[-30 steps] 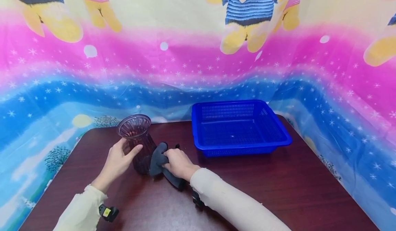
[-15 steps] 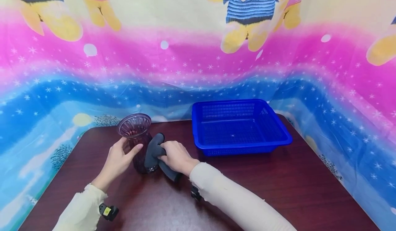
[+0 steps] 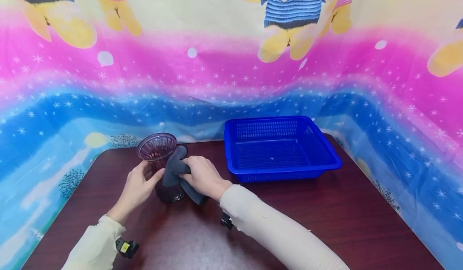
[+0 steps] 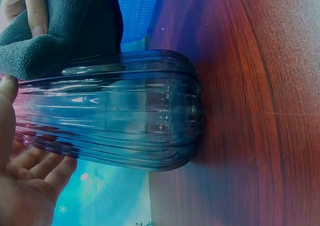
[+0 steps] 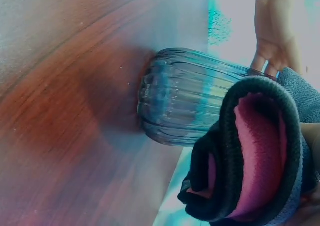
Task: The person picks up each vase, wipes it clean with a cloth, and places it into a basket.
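A purple-tinted ribbed glass vase (image 3: 170,193) with a flared rim stands upright on the table. My left hand (image 3: 135,189) holds it round the narrow neck, thumb in front and fingers behind, as the left wrist view also shows. In my right hand (image 3: 204,177) is a folded dark grey fleecy cloth (image 3: 175,167), gripped between thumb and fingers. The cloth lies against the right side of the vase, just below the rim, and hides part of the glass. From the right wrist, the folded cloth (image 5: 260,151) shows a pink inner side and dark edging.
A blue plastic basket (image 3: 285,169) with slotted walls sits at the back right of the dark red-brown wooden table (image 3: 202,238). Behind the table hangs a cartoon-printed curtain (image 3: 202,77). Small black devices are strapped at both wrists.
My right hand has moved the cloth up and slightly left along the vase, from near its base to just under the rim. The left hand and vase have stayed put.
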`<state>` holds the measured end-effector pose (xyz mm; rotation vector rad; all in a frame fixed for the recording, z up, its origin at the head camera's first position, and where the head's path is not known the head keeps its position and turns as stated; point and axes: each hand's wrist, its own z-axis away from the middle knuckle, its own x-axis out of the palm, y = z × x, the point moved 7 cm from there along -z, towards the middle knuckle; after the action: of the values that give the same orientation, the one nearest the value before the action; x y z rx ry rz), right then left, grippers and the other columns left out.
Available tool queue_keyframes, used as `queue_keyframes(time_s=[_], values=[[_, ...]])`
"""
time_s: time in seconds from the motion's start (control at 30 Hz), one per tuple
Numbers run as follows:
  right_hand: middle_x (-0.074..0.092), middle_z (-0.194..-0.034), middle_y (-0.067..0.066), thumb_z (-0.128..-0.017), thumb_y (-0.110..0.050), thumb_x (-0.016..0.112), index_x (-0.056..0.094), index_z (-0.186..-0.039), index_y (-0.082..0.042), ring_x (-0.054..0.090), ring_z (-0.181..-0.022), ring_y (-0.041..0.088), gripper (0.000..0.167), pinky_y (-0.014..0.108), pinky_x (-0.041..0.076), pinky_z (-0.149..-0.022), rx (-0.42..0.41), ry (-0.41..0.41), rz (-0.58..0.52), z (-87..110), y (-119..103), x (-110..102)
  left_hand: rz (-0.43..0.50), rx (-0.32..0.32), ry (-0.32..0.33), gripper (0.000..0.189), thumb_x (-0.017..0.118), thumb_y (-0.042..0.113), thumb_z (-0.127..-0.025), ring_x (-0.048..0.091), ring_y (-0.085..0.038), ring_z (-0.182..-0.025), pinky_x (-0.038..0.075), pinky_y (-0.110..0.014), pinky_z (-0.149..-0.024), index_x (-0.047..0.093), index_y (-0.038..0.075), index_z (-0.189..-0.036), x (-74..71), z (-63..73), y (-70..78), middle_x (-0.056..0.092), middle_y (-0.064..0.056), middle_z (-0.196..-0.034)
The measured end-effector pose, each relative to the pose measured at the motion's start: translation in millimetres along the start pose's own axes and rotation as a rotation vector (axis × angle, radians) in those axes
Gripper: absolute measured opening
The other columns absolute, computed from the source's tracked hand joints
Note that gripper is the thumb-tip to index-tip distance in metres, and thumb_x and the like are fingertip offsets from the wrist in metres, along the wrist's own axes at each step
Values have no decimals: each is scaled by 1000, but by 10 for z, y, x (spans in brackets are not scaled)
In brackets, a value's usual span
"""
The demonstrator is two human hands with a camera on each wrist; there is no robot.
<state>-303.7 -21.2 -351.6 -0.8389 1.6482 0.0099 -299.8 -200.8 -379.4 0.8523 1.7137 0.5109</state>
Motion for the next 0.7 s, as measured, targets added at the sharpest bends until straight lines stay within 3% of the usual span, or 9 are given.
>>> queue_keyframes(time_s=[0.4, 0.7], values=[[73, -92, -2, -94, -29, 73, 73, -100, -16, 68, -84, 13, 15, 26, 57, -75, -20, 35, 48, 79, 38, 101, 8, 1, 21, 55, 66, 34, -99, 65, -44, -120, 54, -56, -100, 53, -1, -139, -1, -2, 2, 65, -29, -131], [74, -94, -1, -93, -26, 74, 75, -106, -17, 68, -85, 13, 16, 28, 57, -75, 11, -21, 44, 150, 154, 260, 34, 9, 30, 54, 67, 31, -98, 65, -44, -121, 53, -56, -100, 53, -1, -140, -3, 6, 28, 64, -29, -132]])
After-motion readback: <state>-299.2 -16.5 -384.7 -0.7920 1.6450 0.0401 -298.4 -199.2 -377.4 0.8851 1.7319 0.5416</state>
